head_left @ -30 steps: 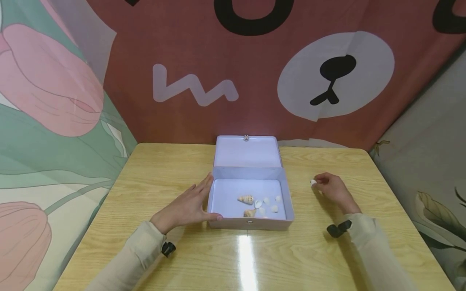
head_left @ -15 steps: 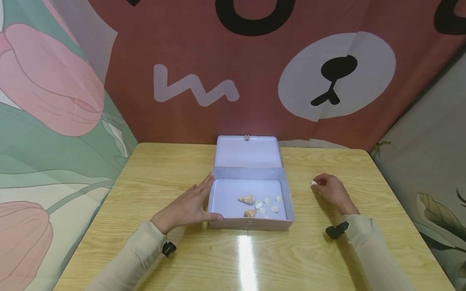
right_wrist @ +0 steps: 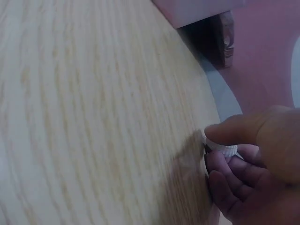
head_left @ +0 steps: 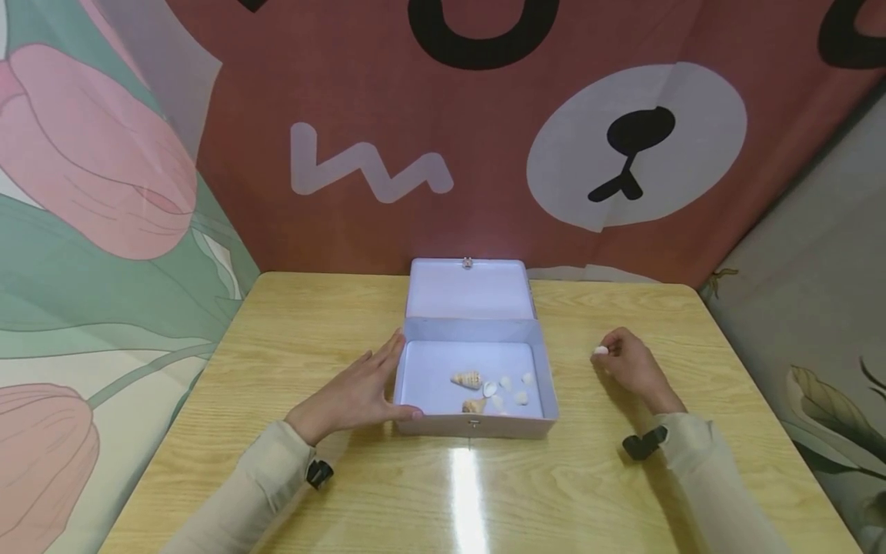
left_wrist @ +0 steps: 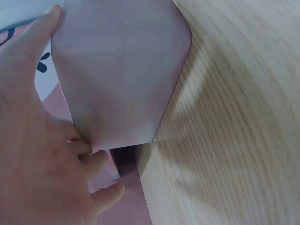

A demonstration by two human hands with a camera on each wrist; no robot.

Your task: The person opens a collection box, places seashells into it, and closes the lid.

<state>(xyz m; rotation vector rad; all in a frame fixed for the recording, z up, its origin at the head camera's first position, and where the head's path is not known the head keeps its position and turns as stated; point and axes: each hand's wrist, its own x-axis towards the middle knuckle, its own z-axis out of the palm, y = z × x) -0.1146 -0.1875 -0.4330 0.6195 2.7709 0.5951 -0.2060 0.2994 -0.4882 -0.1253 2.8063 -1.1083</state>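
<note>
An open tin box, pale inside, stands mid-table with its lid tipped back. In it lie a spiral shell, a brownish shell and several small white shells. My left hand spans the box's left side, thumb on the front rim and fingers by the back corner; the left wrist view shows the tin's side wall against it. To the right of the box, my right hand pinches a small white ribbed seashell between thumb and fingers, just over the tabletop.
The wooden table reaches back to a reddish cloth printed with a bear's face. Patterned cloths hang on the left and right sides. Dark wrist cameras sit at both sleeves.
The white seashell has turned slightly in my right hand's fingers and shows more of its face. My left hand and the box have stayed put.
</note>
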